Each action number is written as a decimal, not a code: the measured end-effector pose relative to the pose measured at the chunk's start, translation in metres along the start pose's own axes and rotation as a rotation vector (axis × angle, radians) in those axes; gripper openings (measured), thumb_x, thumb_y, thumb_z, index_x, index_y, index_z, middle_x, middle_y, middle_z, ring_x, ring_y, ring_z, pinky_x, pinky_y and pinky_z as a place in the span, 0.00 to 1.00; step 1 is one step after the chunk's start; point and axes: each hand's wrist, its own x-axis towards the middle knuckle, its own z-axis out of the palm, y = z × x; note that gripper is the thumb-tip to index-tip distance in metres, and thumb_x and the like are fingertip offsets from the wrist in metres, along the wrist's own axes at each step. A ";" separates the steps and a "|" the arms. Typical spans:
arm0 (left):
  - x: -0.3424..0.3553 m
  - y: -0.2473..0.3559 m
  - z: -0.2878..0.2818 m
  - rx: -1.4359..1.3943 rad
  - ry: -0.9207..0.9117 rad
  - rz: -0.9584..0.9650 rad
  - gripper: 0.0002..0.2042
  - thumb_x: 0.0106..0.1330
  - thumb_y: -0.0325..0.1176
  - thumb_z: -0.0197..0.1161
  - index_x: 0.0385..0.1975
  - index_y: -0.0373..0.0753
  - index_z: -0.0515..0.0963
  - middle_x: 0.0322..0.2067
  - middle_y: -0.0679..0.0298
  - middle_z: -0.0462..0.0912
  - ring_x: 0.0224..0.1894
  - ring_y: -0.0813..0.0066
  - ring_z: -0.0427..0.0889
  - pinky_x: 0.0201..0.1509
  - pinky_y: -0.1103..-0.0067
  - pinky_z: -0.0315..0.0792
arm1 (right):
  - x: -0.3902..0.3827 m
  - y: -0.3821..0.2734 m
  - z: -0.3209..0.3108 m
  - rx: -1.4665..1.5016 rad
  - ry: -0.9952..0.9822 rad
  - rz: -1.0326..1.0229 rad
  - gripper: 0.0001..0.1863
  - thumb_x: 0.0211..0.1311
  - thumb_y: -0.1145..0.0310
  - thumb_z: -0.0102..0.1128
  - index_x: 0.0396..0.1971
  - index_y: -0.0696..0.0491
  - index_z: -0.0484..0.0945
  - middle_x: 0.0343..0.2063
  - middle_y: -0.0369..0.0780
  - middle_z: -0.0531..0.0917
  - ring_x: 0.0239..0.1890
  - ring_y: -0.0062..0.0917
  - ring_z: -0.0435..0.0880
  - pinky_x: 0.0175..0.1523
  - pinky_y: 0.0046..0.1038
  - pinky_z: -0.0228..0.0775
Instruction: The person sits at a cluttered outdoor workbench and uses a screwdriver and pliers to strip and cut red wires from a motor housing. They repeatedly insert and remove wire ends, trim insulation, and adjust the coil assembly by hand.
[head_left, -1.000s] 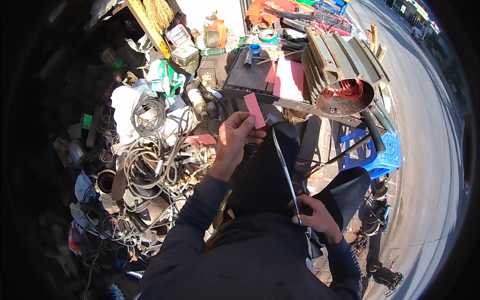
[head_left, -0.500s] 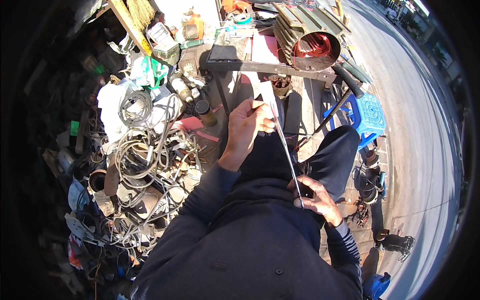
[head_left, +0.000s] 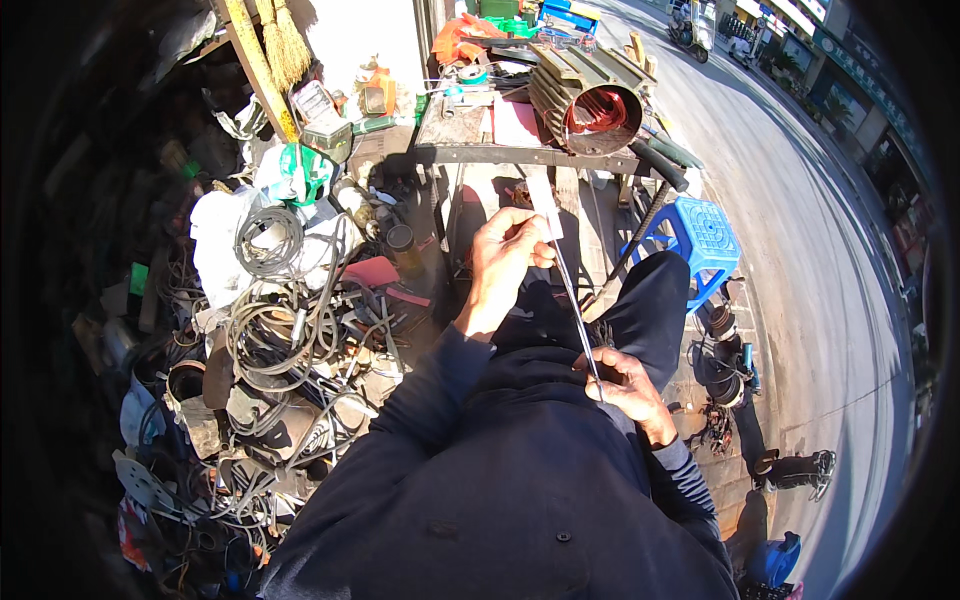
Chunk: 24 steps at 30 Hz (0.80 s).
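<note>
Some gap showed in ctr frame btwn bench edge (head_left: 490, 155) & L hand (head_left: 503, 260). L pinched pale strip (head_left: 544, 200); R hand (head_left: 632, 390) gripped thin metal tool (head_left: 575, 310), long axis slanting upper L.

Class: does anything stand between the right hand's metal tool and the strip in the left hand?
Nothing visible does. The tool runs from the right hand up toward the strip, with the left hand close beside; whether tool and strip touch, I cannot tell.

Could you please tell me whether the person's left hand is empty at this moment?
No, the left hand pinches a pale strip between the thumb and fingers.
</note>
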 end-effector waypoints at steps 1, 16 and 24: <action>0.000 -0.002 -0.001 -0.010 -0.002 -0.001 0.07 0.77 0.30 0.62 0.46 0.33 0.81 0.35 0.63 0.85 0.30 0.78 0.86 0.35 0.80 0.82 | -0.001 0.000 0.000 0.028 -0.021 -0.012 0.24 0.57 0.64 0.74 0.51 0.59 0.82 0.32 0.30 0.77 0.34 0.14 0.75 0.43 0.19 0.67; -0.005 -0.010 0.005 0.025 -0.011 0.002 0.06 0.77 0.30 0.62 0.45 0.34 0.81 0.35 0.63 0.86 0.29 0.80 0.85 0.34 0.81 0.81 | 0.000 0.008 0.001 0.056 -0.023 -0.016 0.20 0.62 0.73 0.75 0.53 0.58 0.81 0.40 0.31 0.81 0.43 0.14 0.79 0.49 0.21 0.73; -0.003 -0.010 0.005 0.019 -0.039 0.026 0.06 0.77 0.29 0.61 0.45 0.33 0.81 0.35 0.63 0.87 0.28 0.80 0.84 0.33 0.81 0.81 | 0.004 0.014 0.003 0.038 -0.013 -0.038 0.21 0.61 0.73 0.75 0.53 0.57 0.81 0.40 0.31 0.81 0.42 0.14 0.78 0.49 0.21 0.73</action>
